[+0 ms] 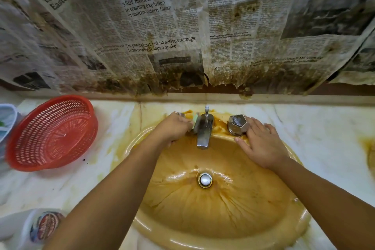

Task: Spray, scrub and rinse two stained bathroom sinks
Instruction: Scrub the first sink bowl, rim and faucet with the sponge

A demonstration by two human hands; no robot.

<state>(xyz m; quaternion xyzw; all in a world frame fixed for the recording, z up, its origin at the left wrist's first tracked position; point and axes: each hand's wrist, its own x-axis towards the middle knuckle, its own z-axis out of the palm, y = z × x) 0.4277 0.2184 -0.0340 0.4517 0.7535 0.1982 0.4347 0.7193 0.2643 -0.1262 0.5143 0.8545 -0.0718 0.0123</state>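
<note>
A round sink (pixel 219 209) coated in yellow-brown stain fills the lower middle of the head view, with a metal drain plug (pixel 205 179) at its centre. A grimy metal faucet (pixel 203 130) stands at the back rim. My left hand (pixel 175 128) grips a green and yellow sponge (pixel 195 118) pressed against the faucet's left side, covering most of the left knob. My right hand (pixel 260 144) rests flat with straight fingers on the sink rim, touching the right knob (pixel 237 126). Brown stain lies around the faucet base.
A red plastic basket (pixel 52 134) sits on the marble counter (pixel 324 128) at the left. A labelled bottle (pixel 43 227) lies at the lower left. Stained newspaper (pixel 182 26) covers the wall behind the sink. A pale container (pixel 6 119) shows at the far left edge.
</note>
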